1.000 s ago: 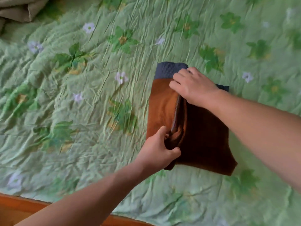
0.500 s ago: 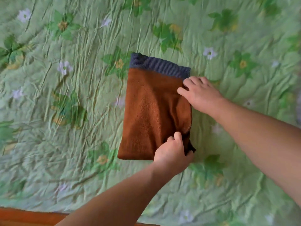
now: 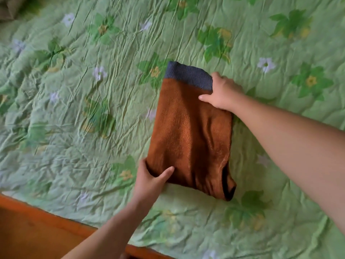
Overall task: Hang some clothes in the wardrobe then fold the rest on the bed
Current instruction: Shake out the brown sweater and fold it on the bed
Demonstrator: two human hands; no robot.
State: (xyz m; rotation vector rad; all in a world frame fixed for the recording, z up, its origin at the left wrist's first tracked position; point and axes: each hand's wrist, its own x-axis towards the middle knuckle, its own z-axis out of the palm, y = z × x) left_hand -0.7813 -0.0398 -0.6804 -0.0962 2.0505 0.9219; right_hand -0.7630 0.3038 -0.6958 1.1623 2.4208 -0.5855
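On crinkly floral quilt (image 3: 89,139), fuzzy rust folded garment (image 3: 186,131), corners pinched in left hand (image 3: 151,181), right hand (image 3: 222,94).

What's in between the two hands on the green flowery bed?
The folded brown garment with its blue band; the left hand grips its near corner and the right hand its far edge. The head view shows it.

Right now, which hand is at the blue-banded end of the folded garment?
The right hand grips the garment at its blue band; the left hand holds the plain brown near corner.
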